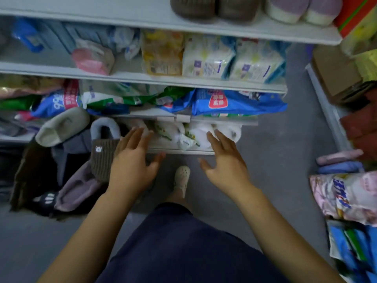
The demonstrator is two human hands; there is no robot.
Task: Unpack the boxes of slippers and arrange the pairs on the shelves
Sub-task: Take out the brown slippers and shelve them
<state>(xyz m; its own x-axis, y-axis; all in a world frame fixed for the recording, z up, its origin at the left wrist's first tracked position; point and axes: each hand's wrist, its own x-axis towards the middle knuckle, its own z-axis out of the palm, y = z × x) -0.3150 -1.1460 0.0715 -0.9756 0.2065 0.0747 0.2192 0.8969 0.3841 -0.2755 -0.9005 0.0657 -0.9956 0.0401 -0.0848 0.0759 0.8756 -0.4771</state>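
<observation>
My left hand [132,160] and my right hand [224,160] reach forward with fingers spread and hold nothing, just in front of the lowest shelf [183,151]. White slippers with small green flower patterns [189,133] lie on that shelf between my fingertips. Left of my left hand, a brown ribbed slipper with white fleece lining [104,152] sticks up from a dark box of slippers [26,176], along with a grey-green slipper [61,127] and a lilac one [79,188]. On the top shelf stand a brown pair [214,7] and a lilac pair with white soles [302,9].
The middle shelves hold packs of tissues and wipes [230,58] and blue bags [238,103]. At the right are cardboard boxes [336,74], pink and blue slippers [338,162] and printed packs [346,197]. My foot in a white clog [181,178] stands on the grey floor.
</observation>
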